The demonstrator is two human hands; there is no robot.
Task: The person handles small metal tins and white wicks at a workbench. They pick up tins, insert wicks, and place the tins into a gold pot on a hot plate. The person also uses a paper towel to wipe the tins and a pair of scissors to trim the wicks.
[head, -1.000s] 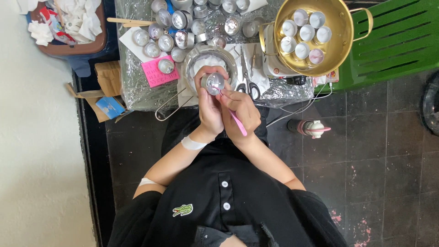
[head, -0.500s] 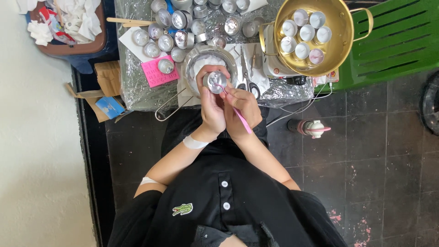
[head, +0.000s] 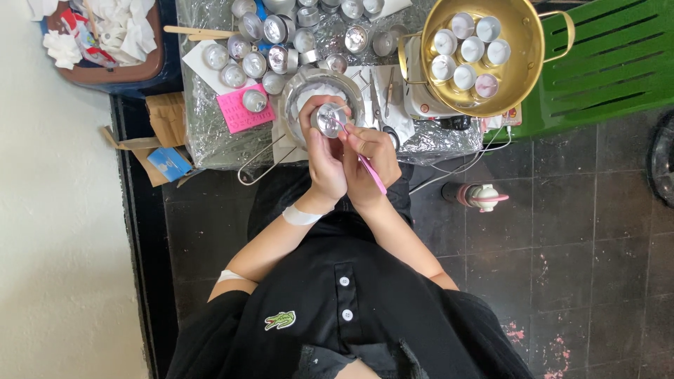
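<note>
left hand [head: 326, 158]: fingers wrapped around small metal cup [head: 330, 118], held over glass bowl [head: 295, 95] | right hand [head: 370, 165]: fingers pinching pink tool [head: 366, 165], tip at cup's right rim, long axis slanting back toward the body

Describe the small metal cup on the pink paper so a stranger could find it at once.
Start at the foil-covered table, left of the big gold pot. On its near left part lies a pink paper square. The small metal cup stands on that square's upper right corner, the only cup on pink; the other cups sit farther back.
</note>
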